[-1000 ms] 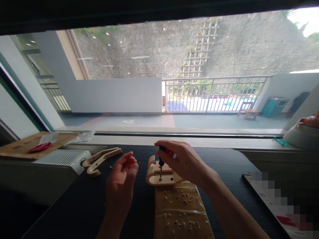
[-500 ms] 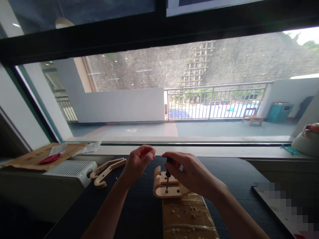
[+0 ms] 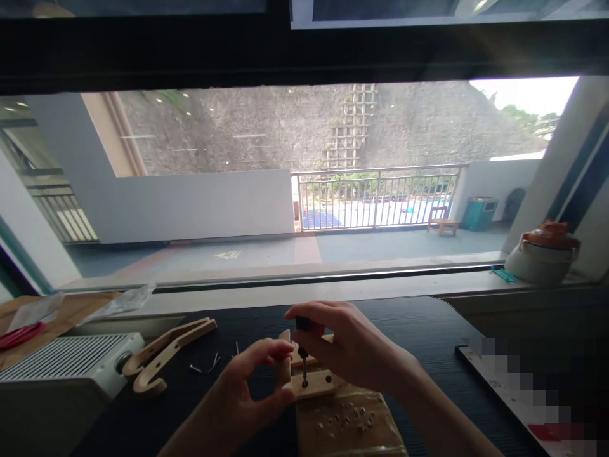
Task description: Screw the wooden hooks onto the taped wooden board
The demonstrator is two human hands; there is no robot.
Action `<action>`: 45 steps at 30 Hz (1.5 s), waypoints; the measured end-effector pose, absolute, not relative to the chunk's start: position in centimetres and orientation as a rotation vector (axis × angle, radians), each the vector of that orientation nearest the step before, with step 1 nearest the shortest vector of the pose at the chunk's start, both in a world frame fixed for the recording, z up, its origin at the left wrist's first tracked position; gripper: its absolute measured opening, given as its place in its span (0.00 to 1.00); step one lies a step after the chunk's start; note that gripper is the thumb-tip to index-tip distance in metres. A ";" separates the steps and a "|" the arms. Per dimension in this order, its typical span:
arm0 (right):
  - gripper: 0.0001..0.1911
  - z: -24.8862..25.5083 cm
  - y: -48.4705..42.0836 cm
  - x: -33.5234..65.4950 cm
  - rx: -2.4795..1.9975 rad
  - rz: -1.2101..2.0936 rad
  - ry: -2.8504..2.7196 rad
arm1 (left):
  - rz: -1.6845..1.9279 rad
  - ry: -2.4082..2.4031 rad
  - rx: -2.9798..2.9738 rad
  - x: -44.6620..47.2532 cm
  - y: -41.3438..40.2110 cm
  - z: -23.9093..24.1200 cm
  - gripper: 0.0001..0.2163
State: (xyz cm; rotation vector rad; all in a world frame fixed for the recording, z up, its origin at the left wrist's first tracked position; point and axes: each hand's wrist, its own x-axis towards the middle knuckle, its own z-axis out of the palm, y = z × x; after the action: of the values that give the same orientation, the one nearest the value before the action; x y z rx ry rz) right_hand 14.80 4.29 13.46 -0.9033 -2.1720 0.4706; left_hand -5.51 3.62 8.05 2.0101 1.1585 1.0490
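My right hand (image 3: 347,336) grips the black handle of a screwdriver (image 3: 304,362) that stands nearly upright. Its tip sits at a hole near the curved end of a pale wooden hooked piece (image 3: 316,385). Around that curved end my left hand (image 3: 254,381) is closed, thumb on the near side and fingers on the far side. A second wooden part lies just behind, partly hidden by both hands. The wood rests on a brown tape-wrapped package (image 3: 342,447) with several small metal pieces (image 3: 354,419) scattered on top.
Two more wooden hooked pieces (image 3: 166,358) lie at the left of the black table (image 3: 409,317), near several loose screws (image 3: 214,363). A white radiator (image 3: 71,365) stands left, below red-handled scissors (image 3: 21,336). A ceramic pot (image 3: 542,257) sits on the right sill.
My left hand has come down from the air and closed on the wooden piece's curved end. The screwdriver stays at the hole. The view has turned right, showing loose screws left of my hand.
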 end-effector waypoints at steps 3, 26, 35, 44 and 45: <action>0.12 13.6 4.2 14.6 -0.894 0.483 -2.191 | 0.917 1.145 1.936 -4.9 3.4 7.6 0.17; 0.13 12.9 4.7 14.8 -0.959 0.376 -2.183 | 0.899 1.101 1.799 -2.6 3.8 5.6 0.15; 0.11 12.9 4.4 14.6 -1.006 0.317 -2.176 | 0.872 1.169 1.872 -2.7 3.6 5.8 0.19; 0.12 13.1 4.2 14.7 -1.006 0.338 -2.204 | 0.728 1.135 2.049 -5.0 3.6 6.6 0.24; 0.12 13.1 4.3 14.7 -1.009 0.347 -2.202 | 0.736 1.132 2.059 -4.8 3.7 6.5 0.24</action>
State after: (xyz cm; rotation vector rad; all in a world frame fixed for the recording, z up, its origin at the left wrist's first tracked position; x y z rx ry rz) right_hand 14.68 4.28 13.08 -1.0091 -2.2016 0.3468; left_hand -4.83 3.71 6.46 2.0593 1.1320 0.7362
